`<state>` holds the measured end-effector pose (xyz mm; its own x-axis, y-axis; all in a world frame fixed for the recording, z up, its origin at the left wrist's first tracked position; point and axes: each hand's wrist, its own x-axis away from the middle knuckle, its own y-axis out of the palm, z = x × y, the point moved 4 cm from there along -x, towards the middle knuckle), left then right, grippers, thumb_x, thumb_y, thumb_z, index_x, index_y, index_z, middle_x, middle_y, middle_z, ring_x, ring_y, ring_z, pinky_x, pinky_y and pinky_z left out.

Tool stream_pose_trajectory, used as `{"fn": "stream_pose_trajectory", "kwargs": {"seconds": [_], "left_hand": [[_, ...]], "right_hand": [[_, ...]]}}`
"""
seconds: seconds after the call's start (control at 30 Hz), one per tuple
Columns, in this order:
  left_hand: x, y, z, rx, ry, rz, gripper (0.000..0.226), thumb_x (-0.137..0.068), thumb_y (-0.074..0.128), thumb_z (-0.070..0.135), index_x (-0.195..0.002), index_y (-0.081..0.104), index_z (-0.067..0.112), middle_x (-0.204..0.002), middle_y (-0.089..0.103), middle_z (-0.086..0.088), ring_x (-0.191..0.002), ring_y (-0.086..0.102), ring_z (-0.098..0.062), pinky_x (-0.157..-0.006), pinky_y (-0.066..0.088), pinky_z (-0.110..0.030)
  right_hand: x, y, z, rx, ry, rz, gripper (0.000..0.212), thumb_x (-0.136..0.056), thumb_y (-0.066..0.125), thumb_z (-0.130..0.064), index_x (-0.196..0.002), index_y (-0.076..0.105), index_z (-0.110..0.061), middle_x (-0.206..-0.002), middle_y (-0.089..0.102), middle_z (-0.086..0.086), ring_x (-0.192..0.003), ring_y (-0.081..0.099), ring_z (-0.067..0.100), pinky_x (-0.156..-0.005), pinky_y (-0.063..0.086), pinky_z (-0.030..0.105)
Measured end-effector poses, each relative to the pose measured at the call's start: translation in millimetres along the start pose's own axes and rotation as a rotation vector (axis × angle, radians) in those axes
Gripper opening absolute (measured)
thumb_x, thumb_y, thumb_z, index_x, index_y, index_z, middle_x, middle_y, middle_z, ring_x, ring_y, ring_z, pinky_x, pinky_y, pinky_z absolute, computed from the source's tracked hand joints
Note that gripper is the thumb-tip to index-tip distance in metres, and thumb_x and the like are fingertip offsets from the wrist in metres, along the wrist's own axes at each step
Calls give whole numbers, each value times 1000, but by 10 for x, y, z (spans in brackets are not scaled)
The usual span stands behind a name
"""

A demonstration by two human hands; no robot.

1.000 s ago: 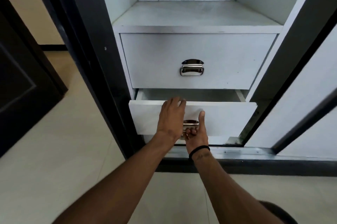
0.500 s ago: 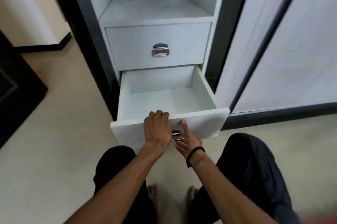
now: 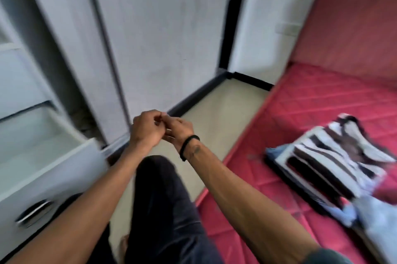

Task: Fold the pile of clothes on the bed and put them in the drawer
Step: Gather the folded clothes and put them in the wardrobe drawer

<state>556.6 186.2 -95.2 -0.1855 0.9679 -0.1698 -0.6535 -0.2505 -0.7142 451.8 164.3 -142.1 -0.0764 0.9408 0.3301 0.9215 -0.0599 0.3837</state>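
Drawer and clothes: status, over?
Both hands, left hand and right hand, together in mid-air, holding nothing. Drawer open, nothing seen inside. Folded clothes on bed. Floor between looks clear.

An open drawer (image 3: 46,156) juts out at the left, below a wardrobe (image 3: 150,38) that stands behind it. A bed (image 3: 311,102) lies at the right, with a pile of clothes (image 3: 328,162) on it. Between drawer and bed, the left hand (image 3: 146,129) and right hand (image 3: 179,132) meet, touching, above the floor (image 3: 223,109).
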Motion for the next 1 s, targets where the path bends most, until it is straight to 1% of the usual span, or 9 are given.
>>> {"fn": "stream_pose_trajectory", "kwargs": {"seconds": [0.13, 0.23, 0.33, 0.43, 0.57, 0.63, 0.73, 0.83, 1.0], "left_hand": [[-85, 866, 932, 67, 184, -159, 14, -94, 67, 23, -99, 78, 17, -94, 79, -3, -89, 73, -22, -74, 49, -24], [-28, 1530, 1621, 166, 246, -318, 15, -93, 72, 24, -98, 78, 12, -94, 79, -9, -90, 75, -24, -81, 58, -35], [154, 2113, 2072, 282, 146, -560, 24, -94, 72, 34, -103, 79, 13, -90, 79, -10, -86, 77, -25, -83, 62, -43], [436, 2628, 2371, 366, -9, -797, 44, -98, 62, 48, -99, 73, 5, -82, 77, -14, -71, 76, -24, -74, 65, -45], [729, 3079, 2483, 297, -189, -1030, 60, -95, 58, 59, -112, 66, 2, -106, 73, -17, -89, 75, -31, -79, 64, -41], [794, 3208, 2506, 291, -177, -1048, 59, -94, 63, 57, -120, 67, 5, -115, 71, -14, -94, 73, -30, -85, 63, -43], [812, 3323, 2542, 317, -161, -1024, 49, -89, 76, 47, -117, 70, 8, -117, 69, -11, -91, 71, -25, -83, 63, -42], [789, 3365, 2507, 321, -223, -1041, 50, -84, 82, 44, -118, 69, 9, -112, 69, -10, -93, 69, -25, -80, 61, -38], [837, 3404, 2402, 296, -220, -1054, 46, -82, 84, 41, -112, 70, 11, -111, 69, -8, -97, 68, -24, -86, 61, -40]], "right_hand": [[39, -1148, -596, 67, -88, 165, 23, -96, 71, -24, -76, 63, -14, -105, 74, 25, -85, 68, 28, -88, 59, 44], [297, -2069, -976, 178, -207, 404, 23, -96, 71, -22, -79, 58, -14, -102, 72, 26, -74, 68, 28, -71, 56, 39], [846, -2820, -1225, 428, -394, 715, 19, -90, 77, -25, -84, 69, -8, -88, 77, 16, -82, 74, 32, -80, 61, 46], [1513, -3429, -1261, 568, -497, 981, 19, -87, 77, -36, -82, 70, -19, -76, 72, -3, -75, 71, 14, -71, 58, 38], [2267, -4043, -1024, 534, -394, 1416, 19, -85, 76, -37, -81, 66, -22, -72, 67, -6, -67, 62, 4, -74, 56, 38], [2424, -4214, -865, 500, -231, 1427, 26, -84, 76, -44, -88, 63, -22, -79, 68, 0, -73, 66, 15, -79, 58, 43], [2450, -4325, -611, 237, -2, 1206, 50, -82, 79, -55, -105, 61, -15, -99, 70, 10, -80, 70, 27, -67, 63, 45], [2417, -4330, -520, -41, 53, 1046, 63, -81, 80, -54, -111, 61, -2, -104, 67, 12, -79, 67, 29, -62, 61, 37], [2440, -4390, -514, -173, 15, 990, 52, -77, 87, -46, -108, 67, -8, -103, 71, 15, -82, 76, 35, -67, 62, 38]]}}
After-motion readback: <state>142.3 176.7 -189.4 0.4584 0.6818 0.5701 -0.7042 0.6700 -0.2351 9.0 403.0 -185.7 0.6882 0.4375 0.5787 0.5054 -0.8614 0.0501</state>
